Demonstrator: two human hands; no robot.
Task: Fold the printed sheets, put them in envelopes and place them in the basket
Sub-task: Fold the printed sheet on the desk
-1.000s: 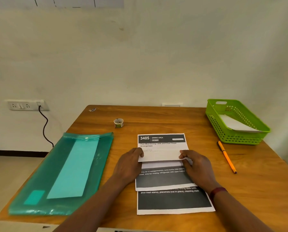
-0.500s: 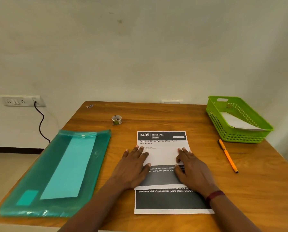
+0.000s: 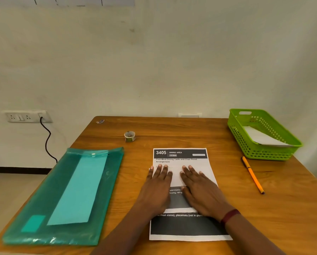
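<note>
Printed sheets [image 3: 181, 181] lie stacked near the front edge of a wooden table [image 3: 190, 133], the top one partly folded. Both the left hand [image 3: 158, 188] and right hand [image 3: 200, 190] press flat on it, fingers spread, holding nothing. Farther right sits a green basket [image 3: 264, 153], seemingly holding a white envelope [image 3: 262, 138]

Perforated green basket [image 3: 264, 155], orange pen [image 3: 252, 174], teal folder [image 3: 43, 208], perhaps translucent.
</note>
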